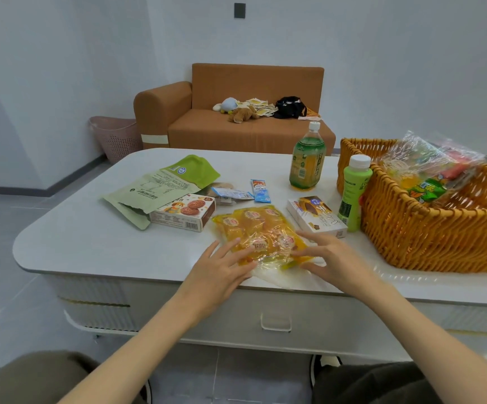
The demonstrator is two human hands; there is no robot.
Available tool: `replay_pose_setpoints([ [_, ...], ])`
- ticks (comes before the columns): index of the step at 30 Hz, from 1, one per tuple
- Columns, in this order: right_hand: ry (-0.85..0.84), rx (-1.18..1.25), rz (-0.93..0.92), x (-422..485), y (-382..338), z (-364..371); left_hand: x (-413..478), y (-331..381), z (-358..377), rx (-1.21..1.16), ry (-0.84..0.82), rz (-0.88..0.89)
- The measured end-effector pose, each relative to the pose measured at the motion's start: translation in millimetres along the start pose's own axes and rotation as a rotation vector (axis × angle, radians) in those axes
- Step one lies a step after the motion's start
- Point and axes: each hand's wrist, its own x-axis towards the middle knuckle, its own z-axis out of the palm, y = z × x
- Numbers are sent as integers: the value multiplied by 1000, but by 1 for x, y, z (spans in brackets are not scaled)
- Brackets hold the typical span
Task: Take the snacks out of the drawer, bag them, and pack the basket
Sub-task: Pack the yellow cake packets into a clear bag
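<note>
A clear bag of yellow wrapped snacks [258, 231] lies on the white table [90, 237] near its front edge. My left hand [217, 268] rests on the bag's near left corner with straight fingers. My right hand [328, 262] touches the near right corner, fingers spread. A woven orange basket [428, 231] at the right holds a clear bag of snacks [422, 167]. A cookie box [182, 215], a white chocolate box [316, 215], a green pouch [163, 186] and small blue packets [259, 191] lie behind. The drawer [275, 320] below is closed.
A green tea bottle [306, 158] and a light green bottle [353, 192] stand beside the basket. An orange sofa [236, 112] with toys sits behind the table, a pink bin [117, 138] to its left. My knees are below the table edge.
</note>
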Motion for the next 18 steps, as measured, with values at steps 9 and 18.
replay_pose_setpoints([
  [9, -5, -106, -296, -9, -15, 23, -39, -45, -17, -150, -111, -19],
  [18, -91, 648, 144, -6, -26, 15, -46, -39, -25, -952, -288, -606],
])
